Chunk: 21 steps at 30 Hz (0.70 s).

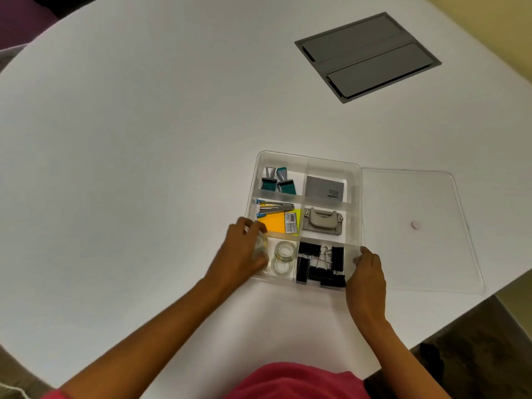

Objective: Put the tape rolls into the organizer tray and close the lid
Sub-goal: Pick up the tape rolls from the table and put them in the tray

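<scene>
A clear organizer tray [355,180] with several compartments lies on the white table. Two clear tape rolls [284,251] lie flat in its near left compartment. My left hand [240,253] is at the tray's near left edge, its fingers closed round another clear tape roll [262,243] held over that compartment. Gripping the tray's near right corner is my right hand [367,276]. The clear lid [417,254] lies flat on the table, right of the tray and touching it.
Other compartments hold stamps [277,181], a grey card [324,189], a stapler with sticky notes [280,218], a hole punch [322,221] and black binder clips [319,267]. A grey cable hatch [367,57] is set into the table far right. The table edge runs near the lid.
</scene>
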Motion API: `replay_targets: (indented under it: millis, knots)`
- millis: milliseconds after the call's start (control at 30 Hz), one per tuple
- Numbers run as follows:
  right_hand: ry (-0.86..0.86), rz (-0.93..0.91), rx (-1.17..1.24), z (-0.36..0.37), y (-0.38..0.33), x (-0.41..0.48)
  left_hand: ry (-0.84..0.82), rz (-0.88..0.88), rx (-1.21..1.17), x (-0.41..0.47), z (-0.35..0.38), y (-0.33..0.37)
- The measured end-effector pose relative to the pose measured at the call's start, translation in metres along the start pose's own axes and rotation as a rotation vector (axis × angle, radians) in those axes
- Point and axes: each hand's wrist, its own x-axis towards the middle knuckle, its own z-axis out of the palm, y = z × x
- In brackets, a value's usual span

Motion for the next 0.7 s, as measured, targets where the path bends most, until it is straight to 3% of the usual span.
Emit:
replay_targets:
  millis: [300,433,700]
  knots:
    - [-0.019,-0.035,-0.015,-0.007,-0.003,-0.006,-0.169,-0.042,0.388,0.003,0.033,0.013]
    - [-0.046,-0.017,-0.067,-0.007,-0.005,-0.005,-0.198,-0.050,0.433,0.010,0.037,0.013]
    - [-0.078,0.039,-0.211,-0.010,-0.012,-0.005,0.070,-0.003,0.164,-0.008,0.021,0.004]
